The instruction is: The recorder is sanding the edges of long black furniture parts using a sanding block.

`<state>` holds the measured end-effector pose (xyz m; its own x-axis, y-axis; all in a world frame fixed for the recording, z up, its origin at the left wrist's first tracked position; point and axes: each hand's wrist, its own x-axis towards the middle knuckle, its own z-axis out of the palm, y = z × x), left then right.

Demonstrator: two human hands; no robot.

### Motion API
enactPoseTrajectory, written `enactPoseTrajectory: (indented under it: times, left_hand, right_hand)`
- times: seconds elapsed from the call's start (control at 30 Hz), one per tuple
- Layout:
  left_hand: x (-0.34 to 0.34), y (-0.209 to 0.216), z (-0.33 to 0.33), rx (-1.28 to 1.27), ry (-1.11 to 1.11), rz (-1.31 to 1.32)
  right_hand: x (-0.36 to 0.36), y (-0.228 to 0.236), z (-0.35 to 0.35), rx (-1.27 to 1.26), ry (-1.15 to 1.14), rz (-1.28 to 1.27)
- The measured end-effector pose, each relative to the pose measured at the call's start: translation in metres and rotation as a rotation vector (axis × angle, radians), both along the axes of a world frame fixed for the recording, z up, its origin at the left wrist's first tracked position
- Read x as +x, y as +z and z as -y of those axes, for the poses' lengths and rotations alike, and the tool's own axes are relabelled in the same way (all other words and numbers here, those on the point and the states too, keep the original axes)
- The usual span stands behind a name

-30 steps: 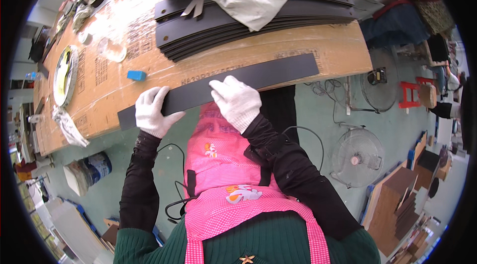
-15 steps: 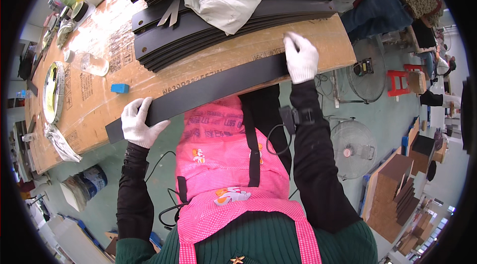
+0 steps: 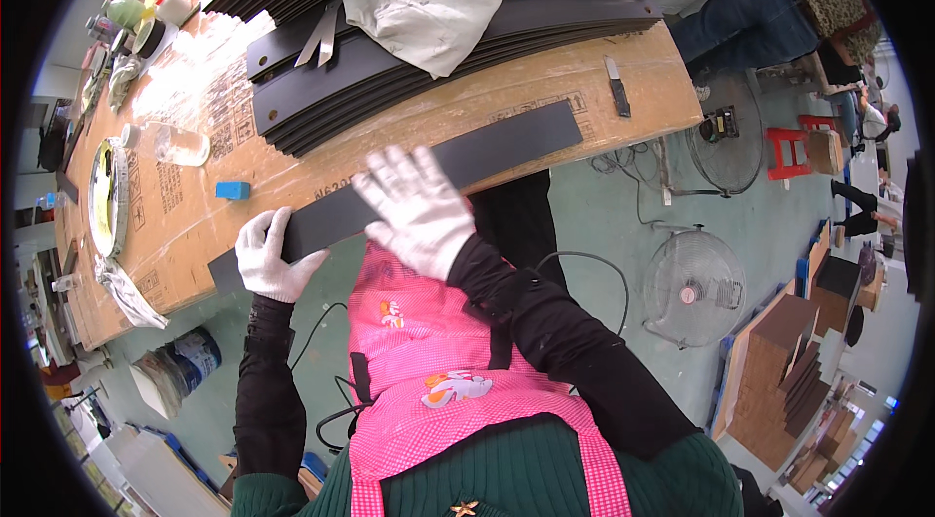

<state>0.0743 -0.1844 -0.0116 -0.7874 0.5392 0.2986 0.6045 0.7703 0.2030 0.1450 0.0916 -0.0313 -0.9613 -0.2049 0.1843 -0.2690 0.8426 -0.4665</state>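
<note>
A long dark grey flat strip (image 3: 516, 145) lies along the front edge of the cardboard-covered table (image 3: 643, 118). Near its left end, my left hand (image 3: 271, 254) in a white glove grips it, thumb and fingers over the strip. My gloved right hand (image 3: 419, 210) is spread flat over the middle of the strip, fingers apart, slightly blurred; whether it touches is hard to tell. A knife with a dark handle (image 3: 618, 93) lies on the table beyond the strip's right end. Near my left hand sits a small blue block (image 3: 233, 190).
Stacked dark strips (image 3: 390, 79) fill the back, with a crumpled white cloth (image 3: 429, 16) and metal blades (image 3: 321, 35) on top. A clear bottle (image 3: 180, 144) and a round tin (image 3: 107, 196) stand left. A floor fan (image 3: 693, 288) is at right; a person (image 3: 750, 20) stands beyond.
My right hand has moved left from the strip's right end to its middle and spread open. The knife now shows near where that hand was. My left hand keeps its grip.
</note>
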Motion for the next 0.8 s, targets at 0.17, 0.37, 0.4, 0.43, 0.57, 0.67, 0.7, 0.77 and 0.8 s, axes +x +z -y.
enactPoseTrajectory:
  times: [0.17, 0.37, 0.4, 0.43, 0.57, 0.67, 0.7, 0.77, 0.8]
  left_hand:
    - [-0.002, 0.004, -0.003, 0.004, 0.008, -0.031]
    - [0.001, 0.014, -0.002, 0.016, 0.016, -0.045]
    - [0.0, 0.012, -0.003, 0.021, 0.007, -0.043]
    - [-0.001, 0.011, -0.006, 0.047, 0.003, -0.032]
    - [0.003, 0.017, -0.001, 0.054, 0.019, 0.005]
    - [0.001, 0.018, -0.002, 0.069, -0.013, 0.056]
    - [-0.001, 0.019, 0.002, 0.09, -0.041, 0.093]
    - [-0.019, 0.012, 0.02, 0.175, 0.06, -0.033]
    - [-0.032, 0.007, 0.029, 0.267, 0.137, -0.142]
  right_hand:
    - [0.008, 0.002, -0.118, 0.318, -0.445, 0.03]
    - [0.009, -0.011, -0.187, 0.276, -0.559, 0.012]
    - [0.011, -0.013, -0.188, 0.295, -0.568, 0.007]
    - [0.012, -0.013, -0.183, 0.442, -0.62, -0.009]
    - [0.002, 0.025, -0.092, 0.462, -0.472, -0.085]
    - [0.002, 0.016, -0.043, 0.339, -0.093, 0.014]
    - [0.0, 0.013, -0.047, 0.352, -0.14, 0.034]
    - [-0.005, 0.003, -0.078, 0.462, -0.288, -0.006]
    - [-0.008, -0.005, -0.103, 0.508, -0.354, -0.019]
